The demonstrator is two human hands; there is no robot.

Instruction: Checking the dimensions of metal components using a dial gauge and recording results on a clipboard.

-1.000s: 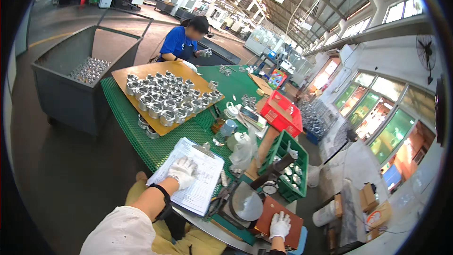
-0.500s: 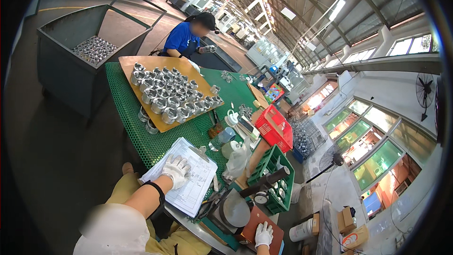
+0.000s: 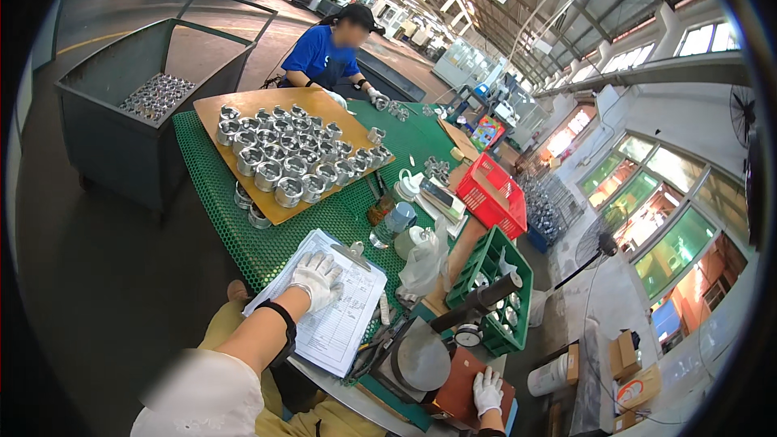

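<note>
My left hand (image 3: 317, 280), in a white glove, lies flat with fingers spread on printed sheets (image 3: 333, 336) held by a clipboard (image 3: 356, 257). In a matching glove, my right hand (image 3: 488, 392) rests its outstretched fingers on a reddish-brown box (image 3: 455, 395) at the table's near right edge. Between the hands stands a measuring stand with a round metal plate (image 3: 422, 358), a thick dark post (image 3: 477, 303) and a dial gauge (image 3: 468, 335).
Silver piston-like parts (image 3: 289, 192) cover a brown board (image 3: 212, 105) on the green table mat (image 3: 212, 186). Bottles (image 3: 394, 225), a green crate (image 3: 522, 320) and a red crate (image 3: 491, 196) stand rightward. A co-worker (image 3: 324, 57) is across the table; a grey bin (image 3: 105, 133) stands left.
The co-worker's hand has come down from a raised metal part to the parts at the table's far edge. My view has shifted slightly; both my hands keep their places on the sheets and box.
</note>
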